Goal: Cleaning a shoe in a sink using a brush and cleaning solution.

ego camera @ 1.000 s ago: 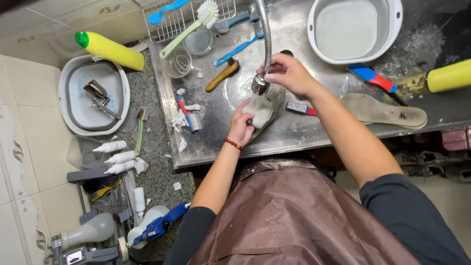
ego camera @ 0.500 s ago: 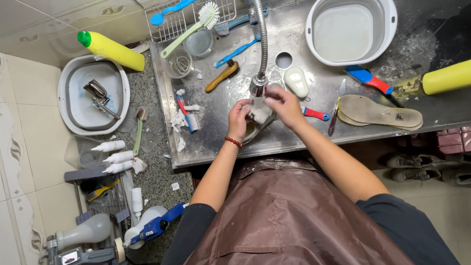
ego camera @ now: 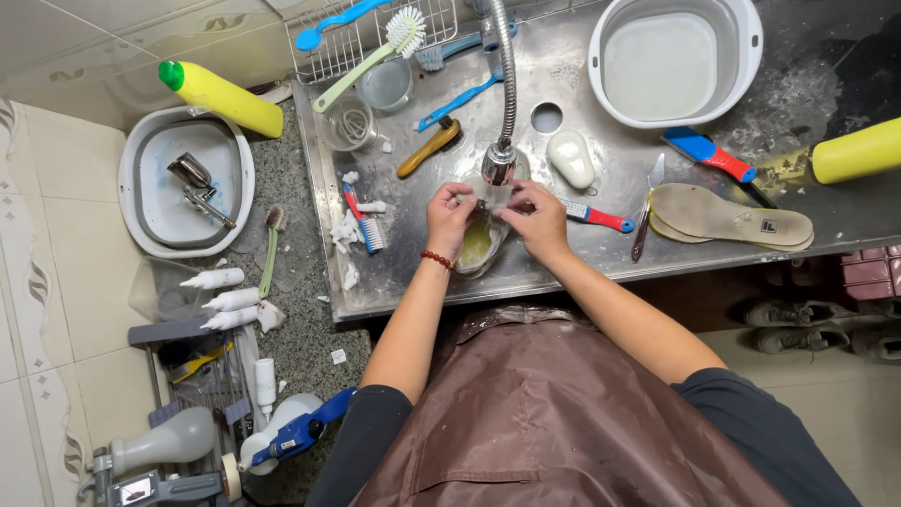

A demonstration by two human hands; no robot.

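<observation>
now rinsing: left hand [ego camera: 449, 214] and right hand [ego camera: 535, 214] both closed on a shoe [ego camera: 477, 246] under the faucet [ego camera: 498, 161]; next likely calls for scrubbing.

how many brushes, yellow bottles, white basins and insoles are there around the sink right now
Brushes: 5, among them the white-headed one, the red-blue one and the floor brush
Yellow bottles: 2
White basins: 2
Insoles: 2, stacked
Total: 11

Left hand [ego camera: 449, 218] and right hand [ego camera: 537, 221] side by side, fingers pinched inward
</observation>
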